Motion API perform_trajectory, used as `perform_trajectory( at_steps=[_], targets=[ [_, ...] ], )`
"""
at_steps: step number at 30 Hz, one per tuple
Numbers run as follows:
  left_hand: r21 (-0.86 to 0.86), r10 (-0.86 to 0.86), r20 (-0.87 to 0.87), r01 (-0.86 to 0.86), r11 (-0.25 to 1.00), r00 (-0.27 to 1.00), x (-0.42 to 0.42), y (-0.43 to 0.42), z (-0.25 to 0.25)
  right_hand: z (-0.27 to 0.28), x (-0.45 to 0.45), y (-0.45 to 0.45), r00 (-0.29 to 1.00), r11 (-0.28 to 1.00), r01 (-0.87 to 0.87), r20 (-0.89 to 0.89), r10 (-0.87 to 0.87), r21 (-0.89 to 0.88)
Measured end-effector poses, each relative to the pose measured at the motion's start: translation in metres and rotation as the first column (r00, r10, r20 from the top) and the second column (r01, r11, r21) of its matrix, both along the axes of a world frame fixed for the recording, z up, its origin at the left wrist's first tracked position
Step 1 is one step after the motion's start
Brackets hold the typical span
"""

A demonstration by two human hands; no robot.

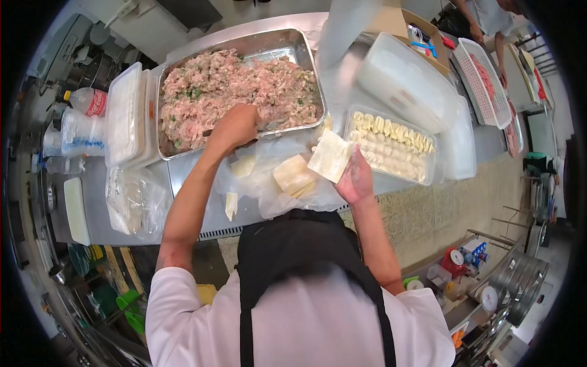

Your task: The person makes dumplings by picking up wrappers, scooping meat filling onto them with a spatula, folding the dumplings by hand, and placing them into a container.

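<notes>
My left hand point(235, 126) is closed round a utensil with a dark handle point(208, 133), at the near edge of a metal tray point(241, 40). The utensil's working end is hard to make out against the minced meat filling point(208, 82) in the tray. On the fingers and palm of my right hand point(356, 178) lies a square dough wrapper point(331, 155), held from below. To its left, a stack of wrappers point(293, 175) rests on plastic sheeting point(269, 199). Just beyond my right hand, a clear plastic container point(391, 174) holds rows of folded dumplings point(391, 131).
Lidded plastic boxes point(124, 113), a plastic bag point(136, 202) and a bottle point(85, 101) stand at left. Large translucent boxes point(406, 79) are at the right back. Farther right, another person point(483, 18) works beside a white basket point(468, 70).
</notes>
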State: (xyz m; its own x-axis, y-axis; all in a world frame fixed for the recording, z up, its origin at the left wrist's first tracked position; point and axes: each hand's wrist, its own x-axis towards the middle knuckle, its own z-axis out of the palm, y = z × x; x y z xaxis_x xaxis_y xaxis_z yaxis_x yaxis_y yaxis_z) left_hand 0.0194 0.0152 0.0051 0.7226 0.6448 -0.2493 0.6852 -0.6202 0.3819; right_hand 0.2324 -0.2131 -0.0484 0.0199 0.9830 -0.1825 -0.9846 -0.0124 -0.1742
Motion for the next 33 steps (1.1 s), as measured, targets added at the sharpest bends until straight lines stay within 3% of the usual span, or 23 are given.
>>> perform_trajectory(
  at_steps=[1, 3, 4, 5, 6, 10, 12, 13, 15, 16, 18, 19, 21, 22, 23, 25, 29, 31, 33],
  targets=[
    [0.003, -0.005, -0.001, 0.005, 1.0, 1.0, -0.007, 0.006, -0.006, -0.009, -0.002, 0.0, 1.0, 1.0, 0.005, -0.001, -0.005, 0.003],
    [-0.036, -0.073, 0.224, 0.083, 0.996, 0.972, -0.025, 0.016, -0.021, -0.025, -0.008, 0.002, 0.962, 0.986, 0.095, 0.266, -0.056, -0.135],
    [-0.034, -0.08, 0.222, 0.09, 0.995, 0.972, -0.029, 0.016, -0.016, -0.026, -0.011, 0.005, 0.962, 0.986, 0.102, 0.264, -0.064, -0.134],
    [-0.301, 0.109, 0.263, -0.026, 0.953, 0.959, -0.035, 0.013, -0.012, -0.028, -0.012, 0.007, 0.94, 0.983, 0.113, 0.335, -0.059, -0.143],
    [-0.551, 0.298, 0.247, -0.119, 0.826, 0.922, -0.039, 0.008, -0.006, -0.028, -0.014, 0.01, 0.913, 0.98, 0.126, 0.405, -0.054, -0.154],
    [-0.644, 0.352, 0.336, -0.059, 0.763, 0.874, -0.048, -0.013, 0.013, -0.015, -0.019, 0.024, 0.956, 0.958, 0.189, 0.262, -0.129, -0.214],
    [-0.755, 0.486, 0.344, -0.071, 0.652, 0.803, -0.046, -0.032, 0.024, -0.008, -0.024, 0.035, 0.989, 0.977, 0.13, 0.093, -0.116, -0.171],
    [-0.753, 0.482, 0.345, -0.069, 0.654, 0.806, -0.043, -0.041, 0.019, -0.001, -0.029, 0.041, 0.988, 0.976, 0.135, 0.092, -0.12, -0.169],
    [-0.621, 0.438, 0.595, 0.04, 0.783, 0.674, -0.036, -0.06, -0.01, 0.011, -0.037, 0.054, 0.99, 0.97, 0.144, 0.019, -0.143, -0.195],
    [-0.618, 0.436, 0.597, 0.039, 0.785, 0.673, -0.037, -0.066, -0.025, 0.011, -0.036, 0.058, 0.99, 0.971, 0.143, 0.019, -0.142, -0.191],
    [-0.203, 0.182, 0.633, -0.065, 0.977, 0.752, -0.041, -0.079, -0.049, 0.011, -0.034, 0.067, 0.985, 0.961, 0.17, 0.004, -0.173, -0.217],
    [-0.201, 0.176, 0.633, -0.06, 0.978, 0.754, -0.045, -0.083, -0.038, 0.013, -0.034, 0.069, 0.984, 0.961, 0.175, 0.002, -0.179, -0.216],
    [-0.134, 0.201, 0.491, -0.155, 0.979, 0.847, -0.054, -0.093, -0.005, 0.016, -0.033, 0.068, 0.957, 0.879, 0.288, 0.07, -0.283, -0.379],
    [-0.257, 0.324, 0.5, -0.219, 0.941, 0.803, -0.048, -0.101, 0.016, 0.017, -0.033, 0.066, 0.957, 0.878, 0.288, 0.075, -0.281, -0.383],
    [-0.263, 0.333, 0.5, -0.226, 0.938, 0.8, -0.041, -0.106, 0.019, 0.017, -0.034, 0.066, 0.958, 0.89, 0.285, 0.103, -0.266, -0.355],
    [-0.127, 0.182, 0.658, -0.13, 0.983, 0.731, -0.029, -0.11, 0.022, 0.018, -0.039, 0.068, 0.963, 0.908, 0.265, 0.127, -0.236, -0.323],
    [-0.091, 0.106, 0.468, -0.072, 0.993, 0.877, -0.04, -0.099, -0.005, 0.008, -0.033, 0.072, 0.945, 0.886, 0.321, 0.172, -0.278, -0.333],
    [-0.127, 0.144, 0.495, -0.092, 0.988, 0.857, -0.056, -0.088, 0.014, -0.002, -0.019, 0.062, 0.922, 0.854, 0.38, 0.224, -0.317, -0.356],
    [-0.028, 0.163, 0.399, -0.166, 0.986, 0.902, -0.066, -0.07, 0.034, -0.005, -0.005, 0.056, 0.905, 0.854, 0.421, 0.212, -0.37, -0.305]
  ],
)
